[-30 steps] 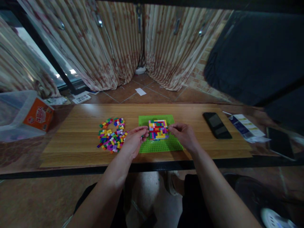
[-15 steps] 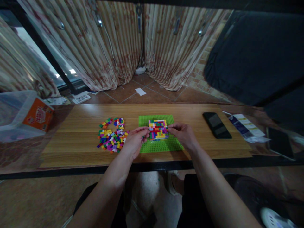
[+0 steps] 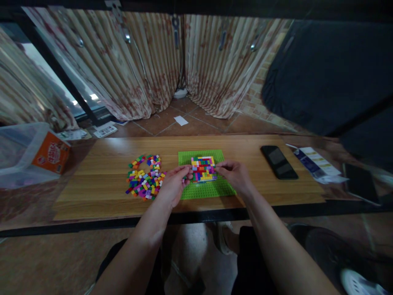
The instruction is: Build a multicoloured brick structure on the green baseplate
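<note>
A multicoloured block of toy bricks (image 3: pixel 204 169) stands on a green studded baseplate (image 3: pixel 207 189) in the middle of the table. My left hand (image 3: pixel 176 184) is at the block's left side, thumb and forefinger pinched at its edge. Small coloured bricks (image 3: pixel 184 179) show under its curled fingers. From the right, my right hand (image 3: pixel 236 174) reaches in with its fingertips pressed together at the block's right edge. Whatever lies between those fingertips is too small to make out. Left of my left hand is a loose pile of coloured bricks (image 3: pixel 145 180).
The wooden tabletop (image 3: pixel 101 176) carries a black phone (image 3: pixel 279 162) on the right. Beyond its right end lie printed papers (image 3: pixel 319 164) and a dark tablet-like device (image 3: pixel 361 183). A clear plastic bin (image 3: pixel 24 143) with an orange label stands at the left. Curtains (image 3: pixel 147 69) hang behind.
The view has shifted slightly, so the table sits a little lower in the picture. Both hands stay at the sides of the brick block, with hardly any movement.
</note>
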Tool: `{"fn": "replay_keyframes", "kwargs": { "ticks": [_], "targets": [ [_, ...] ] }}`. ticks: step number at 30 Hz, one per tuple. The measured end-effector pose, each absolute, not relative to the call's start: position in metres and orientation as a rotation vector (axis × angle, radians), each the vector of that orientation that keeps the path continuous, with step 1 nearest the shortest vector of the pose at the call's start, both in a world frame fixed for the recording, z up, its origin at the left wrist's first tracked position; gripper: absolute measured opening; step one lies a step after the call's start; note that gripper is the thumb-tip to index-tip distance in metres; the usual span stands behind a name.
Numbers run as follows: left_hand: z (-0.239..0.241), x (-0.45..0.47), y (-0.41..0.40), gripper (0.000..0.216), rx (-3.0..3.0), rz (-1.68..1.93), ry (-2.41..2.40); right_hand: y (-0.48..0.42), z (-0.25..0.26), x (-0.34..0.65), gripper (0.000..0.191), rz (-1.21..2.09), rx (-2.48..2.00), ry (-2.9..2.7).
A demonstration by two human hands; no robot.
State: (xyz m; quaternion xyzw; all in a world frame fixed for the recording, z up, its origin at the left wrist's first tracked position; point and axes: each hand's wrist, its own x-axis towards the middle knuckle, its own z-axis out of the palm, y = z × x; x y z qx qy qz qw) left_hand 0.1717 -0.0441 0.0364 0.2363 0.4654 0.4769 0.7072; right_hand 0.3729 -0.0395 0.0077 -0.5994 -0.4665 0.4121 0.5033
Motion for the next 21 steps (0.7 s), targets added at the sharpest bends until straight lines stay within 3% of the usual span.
{"fn": "replay_keyframes", "kwargs": {
  "ticks": [10,17,21],
  "targets": [
    [0.052,0.168,-0.045,0.035,0.391,1.009,0.793,-0.064,0.034,0.336,0.009,0.608,-1.202,-1.613],
    [0.05,0.166,-0.046,0.042,0.419,0.988,0.675,-0.07,0.034,0.315,0.018,0.467,-1.106,-1.877],
    [0.049,0.166,-0.047,0.042,0.424,0.968,0.633,-0.068,0.025,0.313,0.014,0.377,-1.139,-1.903]
  ]
}}
